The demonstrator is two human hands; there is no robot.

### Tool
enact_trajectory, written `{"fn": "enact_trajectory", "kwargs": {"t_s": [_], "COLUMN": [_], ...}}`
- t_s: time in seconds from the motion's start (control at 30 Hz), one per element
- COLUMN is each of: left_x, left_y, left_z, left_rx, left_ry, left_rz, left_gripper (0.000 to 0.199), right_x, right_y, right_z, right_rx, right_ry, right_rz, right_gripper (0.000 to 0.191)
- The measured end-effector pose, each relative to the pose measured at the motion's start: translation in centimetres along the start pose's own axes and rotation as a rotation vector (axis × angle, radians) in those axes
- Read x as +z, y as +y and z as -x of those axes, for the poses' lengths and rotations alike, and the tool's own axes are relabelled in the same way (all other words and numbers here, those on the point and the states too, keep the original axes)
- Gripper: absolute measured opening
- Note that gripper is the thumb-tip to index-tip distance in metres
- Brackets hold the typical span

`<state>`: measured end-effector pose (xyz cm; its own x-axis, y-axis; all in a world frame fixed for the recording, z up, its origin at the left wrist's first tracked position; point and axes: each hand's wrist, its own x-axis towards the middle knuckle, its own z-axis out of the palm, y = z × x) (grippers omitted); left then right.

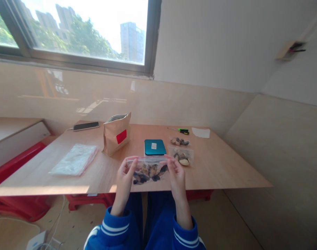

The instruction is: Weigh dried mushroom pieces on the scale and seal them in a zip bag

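Both hands hold one clear zip bag (150,169) with a red seal strip, partly filled with dark and tan shell-like pieces, just above the table's near edge. My left hand (125,178) pinches its left top corner. My right hand (177,177) pinches the right top corner. Two more filled clear bags (183,156) (179,141) lie on the table just beyond my right hand.
A wooden table (226,166) carries a brown paper pouch (116,133) with a red label, a teal box (154,147), a stack of empty clear bags (75,159), a phone (86,126), a green-handled screwdriver (181,131) and a white paper scrap (201,132). Red stools stand under the table.
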<state>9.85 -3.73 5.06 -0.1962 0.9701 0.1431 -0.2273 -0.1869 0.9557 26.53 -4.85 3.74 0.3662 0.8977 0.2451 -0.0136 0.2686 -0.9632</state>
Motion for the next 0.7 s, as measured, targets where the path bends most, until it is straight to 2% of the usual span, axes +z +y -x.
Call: {"fn": "enact_trajectory", "kwargs": {"t_s": [0.23,0.37,0.57,0.7], "left_x": [-0.6,-1.1,-1.2,-1.4], "left_y": [-0.5,-0.9,0.1,0.5], "left_z": [0.0,-0.1,0.2,0.6], "left_rx": [0.027,0.026,0.041,0.090], "left_ry": [0.037,0.036,0.009,0.057], "left_rz": [-0.058,-0.118,-0.207,-0.270], "left_gripper": [0.028,0.031,0.031,0.028], "right_x": [0.4,0.4,0.7,0.8], "right_y": [0.2,0.2,0.0,-0.3], "right_z": [0.2,0.3,0.6,0.8], "right_rx": [0.019,-0.008,-0.022,-0.030], "right_ry": [-0.026,0.005,0.078,0.090], "right_rz": [-0.031,0.023,0.097,0.082], "right_gripper": [0.032,0.031,0.034,0.032]}}
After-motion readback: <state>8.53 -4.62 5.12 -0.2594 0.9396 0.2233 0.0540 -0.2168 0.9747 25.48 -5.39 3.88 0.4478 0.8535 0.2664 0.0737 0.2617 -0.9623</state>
